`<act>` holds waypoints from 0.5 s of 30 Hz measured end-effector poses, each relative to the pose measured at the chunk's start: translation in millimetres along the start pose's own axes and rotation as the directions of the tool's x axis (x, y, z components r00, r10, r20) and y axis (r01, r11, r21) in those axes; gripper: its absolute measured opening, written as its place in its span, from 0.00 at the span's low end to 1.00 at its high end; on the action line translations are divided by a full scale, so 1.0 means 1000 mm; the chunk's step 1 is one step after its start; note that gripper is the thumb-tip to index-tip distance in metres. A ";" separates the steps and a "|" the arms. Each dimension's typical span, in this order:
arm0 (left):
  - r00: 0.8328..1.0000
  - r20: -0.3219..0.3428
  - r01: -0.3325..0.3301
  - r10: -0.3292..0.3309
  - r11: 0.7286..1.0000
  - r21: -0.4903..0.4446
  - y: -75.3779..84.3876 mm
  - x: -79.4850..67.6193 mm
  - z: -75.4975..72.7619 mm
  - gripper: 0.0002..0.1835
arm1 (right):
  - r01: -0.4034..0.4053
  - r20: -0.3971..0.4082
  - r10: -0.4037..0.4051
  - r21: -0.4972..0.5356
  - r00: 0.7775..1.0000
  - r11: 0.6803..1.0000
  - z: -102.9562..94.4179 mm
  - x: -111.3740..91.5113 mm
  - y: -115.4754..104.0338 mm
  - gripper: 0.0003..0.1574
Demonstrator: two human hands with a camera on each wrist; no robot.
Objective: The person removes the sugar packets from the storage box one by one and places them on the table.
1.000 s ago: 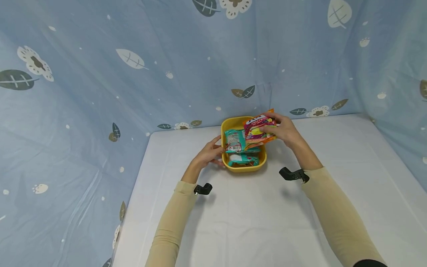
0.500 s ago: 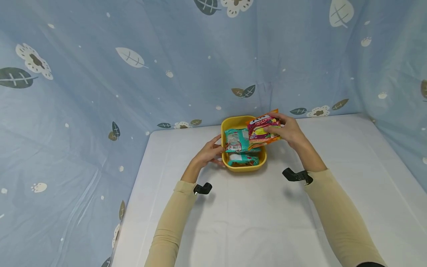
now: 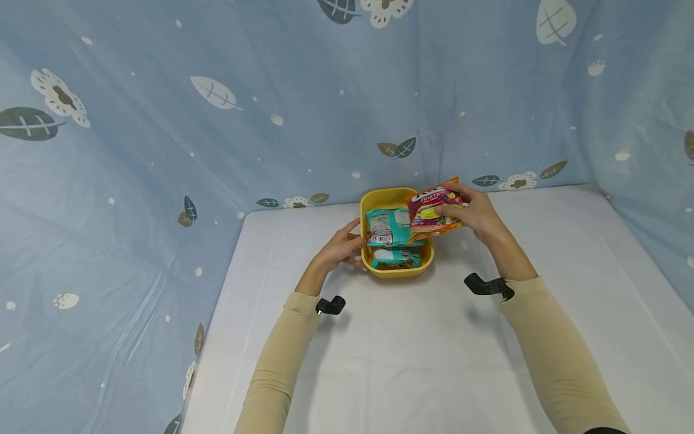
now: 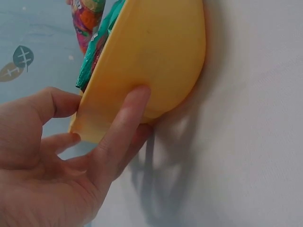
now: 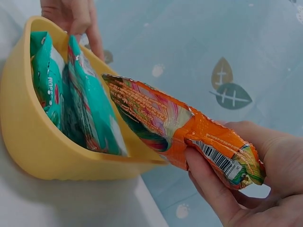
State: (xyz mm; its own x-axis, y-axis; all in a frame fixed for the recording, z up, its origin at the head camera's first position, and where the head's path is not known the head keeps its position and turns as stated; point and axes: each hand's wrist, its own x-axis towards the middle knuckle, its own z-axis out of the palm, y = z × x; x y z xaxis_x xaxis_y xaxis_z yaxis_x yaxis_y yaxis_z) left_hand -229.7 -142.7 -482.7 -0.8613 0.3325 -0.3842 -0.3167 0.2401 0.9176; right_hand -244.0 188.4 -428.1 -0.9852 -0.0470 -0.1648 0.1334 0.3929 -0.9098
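Note:
My right hand (image 3: 477, 216) pinches an orange and magenta snack packet (image 3: 431, 211) printed "FRUITS" by its right side, thumb on one face. The packet is tilted over the right rim of a yellow plastic basket (image 3: 402, 273). Inside the basket stand two teal snack packets, one (image 5: 90, 99) in the middle and the other (image 5: 49, 78) at the near end. My left hand (image 3: 337, 248) rests against the basket's left side. In the left wrist view its fairly straight fingers (image 4: 124, 123) touch the outer wall, and another fingertip lies at the rim.
A white cloth (image 3: 412, 355) covers the table under the basket. Behind it hangs a blue curtain (image 3: 325, 120) with leaf and flower prints, close to the basket's far end. Each wrist wears a black camera mount (image 3: 331, 305).
My right hand has drawn the orange packet a little to the right, uncovering more of the teal packet beneath. The left hand and basket have stayed in place.

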 end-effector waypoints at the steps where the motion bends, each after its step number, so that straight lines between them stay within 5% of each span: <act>1: 1.000 -0.002 -0.001 0.001 1.000 -0.002 0.000 0.000 0.000 0.39 | 0.001 0.003 -0.001 0.001 1.000 1.000 -0.001 -0.001 -0.001 0.47; 15: 1.000 -0.009 -0.005 0.005 1.000 -0.009 -0.002 0.000 0.001 0.39 | -0.015 -0.005 0.015 0.000 1.000 1.000 -0.009 -0.004 -0.003 0.47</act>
State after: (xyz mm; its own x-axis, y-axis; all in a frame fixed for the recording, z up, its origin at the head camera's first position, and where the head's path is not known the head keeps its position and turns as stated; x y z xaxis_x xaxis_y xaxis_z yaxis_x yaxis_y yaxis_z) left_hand -228.6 -142.6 -484.0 -0.8664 0.3256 -0.3786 -0.3158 0.2301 0.9205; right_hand -241.3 196.0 -420.8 -0.9835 -0.0368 -0.1769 0.1485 0.3935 -0.9073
